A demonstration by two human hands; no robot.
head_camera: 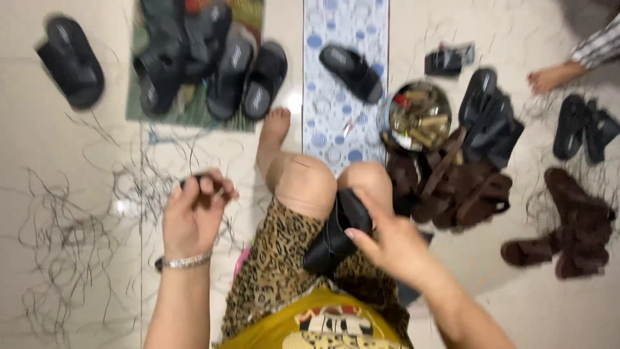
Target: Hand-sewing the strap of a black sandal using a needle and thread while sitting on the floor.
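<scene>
sandal point(336, 232): black, on the lap against the right knee, long axis from knee down toward the body | right hand point(387, 245): nearer, just right of it, fingers closed on its edge | left hand point(192, 216): apart to the left, pinches a small dark tool point(201, 179) | loose threads point(77, 245) on the floor

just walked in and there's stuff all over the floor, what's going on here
A person sits on the tiled floor. Their right hand holds a black sandal against the knee; the left hand pinches a small dark item in its fingers. Loose threads litter the tiles, with black sandals, brown sandal pieces and a round metal bowl around. Another person's foot shows top right.
</scene>
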